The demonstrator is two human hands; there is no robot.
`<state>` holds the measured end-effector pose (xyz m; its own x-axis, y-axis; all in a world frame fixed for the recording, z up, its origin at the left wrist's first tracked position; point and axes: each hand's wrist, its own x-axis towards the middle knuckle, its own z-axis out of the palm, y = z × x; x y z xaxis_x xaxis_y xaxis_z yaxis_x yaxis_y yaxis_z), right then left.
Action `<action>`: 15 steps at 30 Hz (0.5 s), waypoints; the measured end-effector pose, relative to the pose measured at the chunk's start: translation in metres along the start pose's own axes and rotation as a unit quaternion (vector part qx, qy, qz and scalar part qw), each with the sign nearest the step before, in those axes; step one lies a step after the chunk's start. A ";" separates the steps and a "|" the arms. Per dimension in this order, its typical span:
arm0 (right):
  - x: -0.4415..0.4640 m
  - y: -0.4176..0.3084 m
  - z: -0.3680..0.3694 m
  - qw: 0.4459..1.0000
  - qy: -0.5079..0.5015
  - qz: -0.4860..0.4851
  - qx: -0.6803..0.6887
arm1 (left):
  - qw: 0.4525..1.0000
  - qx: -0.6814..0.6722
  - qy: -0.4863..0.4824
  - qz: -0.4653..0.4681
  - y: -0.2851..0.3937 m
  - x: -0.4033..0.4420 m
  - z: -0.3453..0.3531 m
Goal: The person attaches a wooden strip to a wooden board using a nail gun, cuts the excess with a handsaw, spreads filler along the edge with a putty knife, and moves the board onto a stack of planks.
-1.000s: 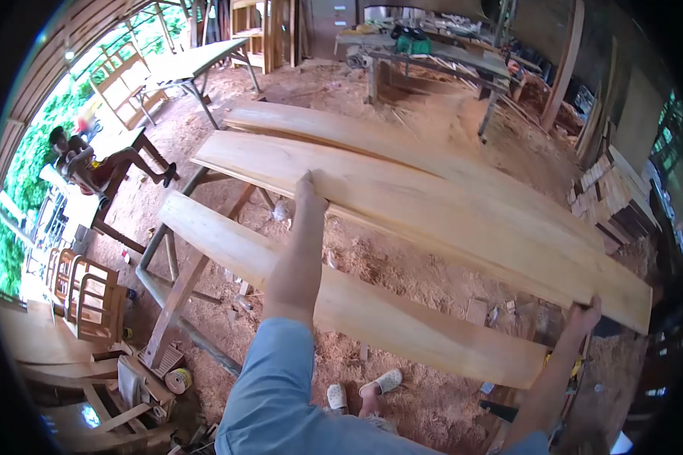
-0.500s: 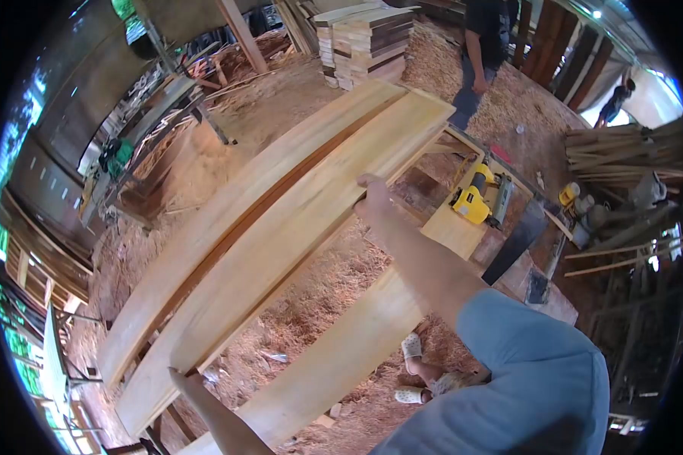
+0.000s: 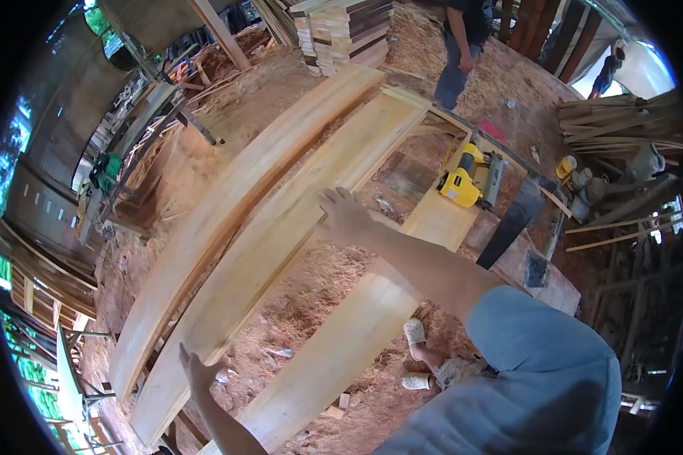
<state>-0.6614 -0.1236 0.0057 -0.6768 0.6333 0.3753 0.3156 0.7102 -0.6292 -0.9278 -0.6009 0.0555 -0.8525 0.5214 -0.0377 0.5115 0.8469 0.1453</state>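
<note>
A long pale wooden plank lies across a frame in front of me. My right hand rests at its near edge, fingers spread and holding nothing. By the same edge, toward the lower left end, is my left hand, with thumb and fingers apart. Beyond it stretches a second, curved plank, a narrow gap between the two. A third plank runs closer to my body. On its far right end sits a yellow and black power tool, whose exact kind I cannot tell.
A stack of cut boards stands at the back, and a person is right of it. Wood shavings cover the ground. A dark bar and a wood pile are at right; a bench is at left.
Both hands have loosened from the middle plank's near edge, and their fingers have spread. My right hand has shifted left and toward me. The gap between the two far planks looks wider.
</note>
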 end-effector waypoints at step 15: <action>-0.078 0.017 -0.006 0.988 -0.082 0.016 -0.126 | 0.932 0.197 -0.264 0.152 0.054 0.098 -0.002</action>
<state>-0.5993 -0.1596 -0.0300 -0.7564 0.6127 0.2291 0.4801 0.7578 -0.4418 -0.9837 -0.5048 0.0615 -0.5438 0.6336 -0.5503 0.8088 0.5705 -0.1425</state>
